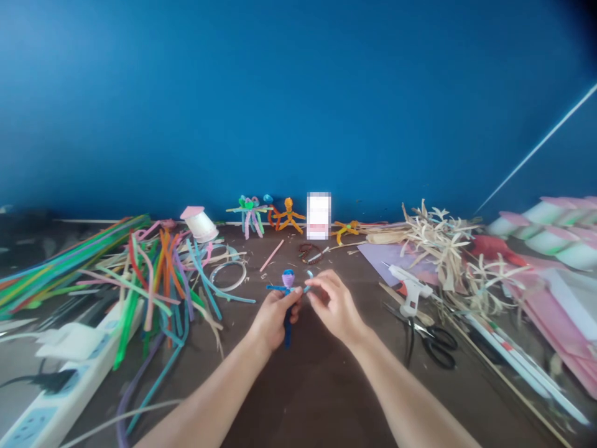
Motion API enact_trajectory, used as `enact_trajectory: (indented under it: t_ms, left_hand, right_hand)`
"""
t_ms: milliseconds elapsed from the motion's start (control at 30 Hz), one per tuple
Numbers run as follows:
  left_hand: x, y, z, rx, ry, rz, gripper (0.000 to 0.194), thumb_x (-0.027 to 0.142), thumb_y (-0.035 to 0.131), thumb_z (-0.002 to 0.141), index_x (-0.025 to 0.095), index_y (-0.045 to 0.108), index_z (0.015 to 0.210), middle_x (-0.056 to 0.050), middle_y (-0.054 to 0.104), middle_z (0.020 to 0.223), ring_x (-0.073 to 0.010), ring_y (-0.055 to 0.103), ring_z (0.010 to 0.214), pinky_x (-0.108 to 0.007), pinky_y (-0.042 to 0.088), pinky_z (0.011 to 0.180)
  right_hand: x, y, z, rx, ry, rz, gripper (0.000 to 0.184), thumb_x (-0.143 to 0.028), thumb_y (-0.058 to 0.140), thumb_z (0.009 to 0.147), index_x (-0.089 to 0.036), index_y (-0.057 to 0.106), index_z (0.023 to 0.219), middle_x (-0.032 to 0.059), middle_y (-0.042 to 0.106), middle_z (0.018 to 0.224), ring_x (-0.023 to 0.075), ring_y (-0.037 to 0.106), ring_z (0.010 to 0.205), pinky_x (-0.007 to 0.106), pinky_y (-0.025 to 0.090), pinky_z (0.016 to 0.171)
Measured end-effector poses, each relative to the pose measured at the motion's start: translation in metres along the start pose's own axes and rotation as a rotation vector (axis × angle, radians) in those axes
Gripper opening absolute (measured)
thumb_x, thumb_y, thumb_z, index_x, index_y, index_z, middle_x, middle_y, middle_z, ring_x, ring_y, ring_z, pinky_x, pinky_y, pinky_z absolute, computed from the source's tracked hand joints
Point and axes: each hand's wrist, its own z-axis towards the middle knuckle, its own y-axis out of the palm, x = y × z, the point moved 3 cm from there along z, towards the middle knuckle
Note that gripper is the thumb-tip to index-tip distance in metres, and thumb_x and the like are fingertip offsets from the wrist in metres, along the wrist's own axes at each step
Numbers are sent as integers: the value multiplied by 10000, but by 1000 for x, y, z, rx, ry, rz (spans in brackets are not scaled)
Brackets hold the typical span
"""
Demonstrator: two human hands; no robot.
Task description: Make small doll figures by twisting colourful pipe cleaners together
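Blue wall (298, 106) stands behind a brown worktop (317, 386), and the work sits at the worktop's front centre.

**Hand state.** The left hand (275, 320) is closed around a pipe-cleaner figure (288, 305), gripping it at the middle. The figure stands nearly upright. Its head is purple with a blue top, its arms are dark blue, and its lower stem projects below the hand. The right hand (333, 305) is partly closed beside the figure, with its fingertips (317, 285) pinching a light-blue end (308, 281) next to the figure's head and arm.

**Step in hand.** Judged from the grip, this is fine shaping at the figure's upper part, with one hand acting as a holder and the other as the forming hand. The pinched end calls for close fingertip control while the left hand keeps the figure steady.

**Surroundings.** A pile of pipe cleaners (158, 274) lies to the left, with a power strip (60, 379) at the front edge. Three finished figures (288, 216) stand along the wall. A hot-glue gun (410, 289) and scissors (436, 342) lie to the right, near dried straw (438, 249). Neither hand touches them.
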Motion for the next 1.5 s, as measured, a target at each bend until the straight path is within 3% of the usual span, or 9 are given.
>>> enact_trajectory:
  t_ms: [267, 467, 667, 800, 900, 1067, 1233, 1367, 1500]
  left_hand:
    - [2, 1, 0, -6, -11, -29, 281, 324, 706, 591, 113, 521, 604, 42, 456, 532, -29, 365, 422, -153, 235, 359]
    - [4, 2, 0, 11, -62, -57, 266, 314, 691, 593, 113, 518, 609, 25, 489, 567, -34, 379, 419, -157, 227, 347]
    - [2, 3, -2, -78, -56, -37, 261, 314, 695, 605, 110, 532, 618, 30, 471, 571, -34, 367, 436, -156, 250, 367]
    - [2, 1, -1, 9, 121, 112, 262, 360, 677, 625, 133, 546, 620, 53, 426, 484, -54, 365, 426, -178, 288, 402]
    - [4, -1, -2, 124, 291, 327, 241, 362, 653, 649, 142, 571, 594, 54, 422, 430, -71, 373, 418, -192, 303, 426]
    - [8, -1, -5, 162, 385, 500, 201, 352, 637, 661, 152, 622, 649, 39, 483, 472, -89, 405, 426, -198, 311, 430]
    - [8, -1, -3, 122, 388, 533, 224, 362, 608, 689, 144, 624, 639, 28, 498, 480, -93, 414, 438, -195, 315, 440]
    - [4, -8, 2, 189, 323, 505, 344, 416, 583, 700, 136, 554, 502, 24, 463, 426, -85, 396, 410, -195, 295, 419]
    - [3, -11, 4, 226, 306, 478, 408, 440, 570, 700, 139, 500, 434, 28, 432, 379, -80, 386, 386, -199, 278, 409]
  right_hand:
    - [3, 2, 4, -53, -58, 134, 239, -160, 433, 848, -204, 610, 1003, 71, 586, 990, 170, 547, 932, 302, 432, 819]
    - [9, 3, 4, -17, 76, 157, 142, -219, 480, 823, -182, 617, 813, 34, 592, 765, 143, 556, 694, 246, 441, 634]
    - [12, 4, 5, -24, 213, 249, 133, -257, 496, 793, -175, 588, 742, 3, 584, 669, 129, 528, 611, 228, 416, 581]
    - [15, 11, 4, -115, 403, 378, 184, -279, 512, 768, -169, 564, 630, -24, 551, 544, 109, 506, 515, 208, 387, 506]
    - [16, 18, 1, -207, 579, 512, 234, -327, 531, 748, -165, 531, 580, -47, 507, 459, 64, 395, 370, 181, 282, 376]
    - [15, 26, -5, -332, 735, 707, 251, -317, 535, 714, -160, 501, 521, -64, 478, 388, 30, 294, 271, 173, 185, 300]
    - [20, 27, -6, -333, 759, 816, 237, -342, 496, 702, -146, 550, 581, -58, 470, 362, 40, 315, 266, 168, 201, 290]
    - [18, 27, -5, -330, 718, 901, 216, -342, 523, 685, -135, 584, 671, -50, 502, 407, 43, 342, 293, 167, 224, 307]
    - [14, 26, -4, -286, 570, 720, 205, -282, 589, 667, -143, 608, 817, -48, 540, 490, 54, 399, 369, 170, 299, 373]
